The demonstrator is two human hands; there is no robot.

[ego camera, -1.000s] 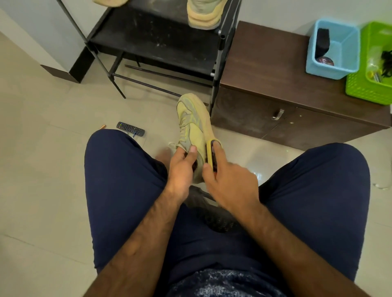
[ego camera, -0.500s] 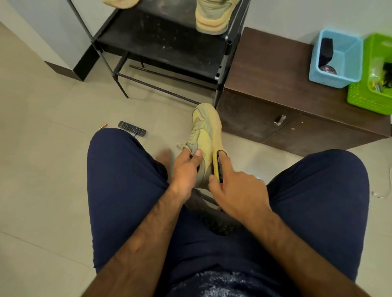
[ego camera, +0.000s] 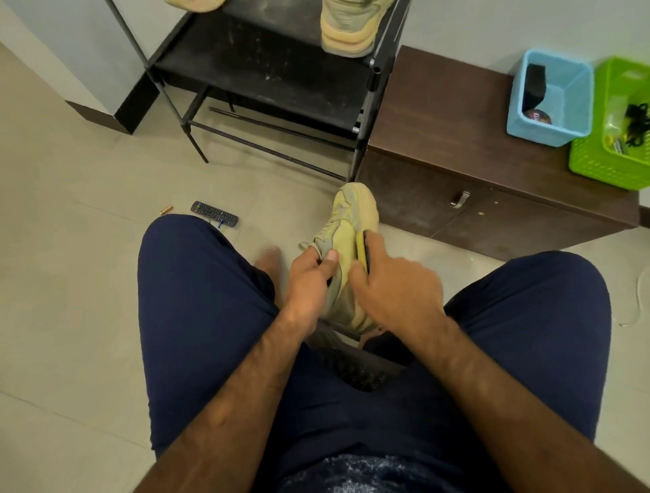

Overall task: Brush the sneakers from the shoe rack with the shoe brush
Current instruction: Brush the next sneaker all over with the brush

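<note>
A pale yellow-green sneaker point(ego camera: 353, 214) is held between my knees, toe pointing away from me. My left hand point(ego camera: 311, 281) grips it at the tongue and collar, thumb on top. My right hand point(ego camera: 397, 285) holds a yellow shoe brush point(ego camera: 362, 248) with dark bristles pressed against the sneaker's right side. A second matching sneaker point(ego camera: 346, 28) stands heel-out on the black shoe rack point(ego camera: 281, 74) at the top. Part of another shoe point(ego camera: 195, 3) shows at the rack's upper left.
A dark wooden cabinet point(ego camera: 457, 140) stands right of the rack, carrying a blue basket point(ego camera: 552, 98) and a green basket point(ego camera: 612, 140). A remote control point(ego camera: 214, 213) and a small battery point(ego camera: 166, 210) lie on the tiled floor by my left knee.
The view has shifted, so the sneaker and both hands sit further right and lower in frame. The brush has slid a little along the sneaker's right side. Both grips are unchanged.
</note>
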